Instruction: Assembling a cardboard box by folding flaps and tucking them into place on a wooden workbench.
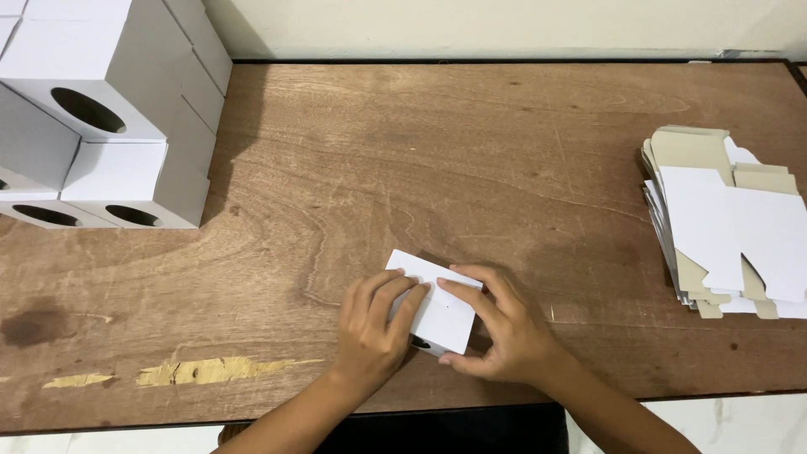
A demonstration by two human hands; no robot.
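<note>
Resting near the front edge of the wooden table, a small white carton lies directly beneath both hands and serves as the reference point for everything below. Left hand lies flat over the carton's left portion, fingers spread and pressing down on the top face; it grasps nothing, only bears on the card. Right hand covers the carton's right side, index fingertip laid on the top face near the middle and thumb hooked round the near-right corner, so it holds the carton in a light pinch. Both hands are equally near, one on each side, with fingertips almost meeting over the centre. The carton's long axis runs slantwise, from the far-left corner toward the near-right corner, and a dark cut-out shows at its near edge between the hands. Toward the person, only a narrow strip of table separates the carton from the table's front edge; a patch of scraped yellow finish lies to the carton's left along that strip. Beyond the carton the tabletop is bare wood, giving open room to the far side and to the left. To the carton's right, well apart and close to the table's right edge, lies a stack of flat unfolded carton blanks, white over brown card. Farthest off, to the far left of the carton, stands a pile of assembled white boxes with oval openings, against the wall.
</note>
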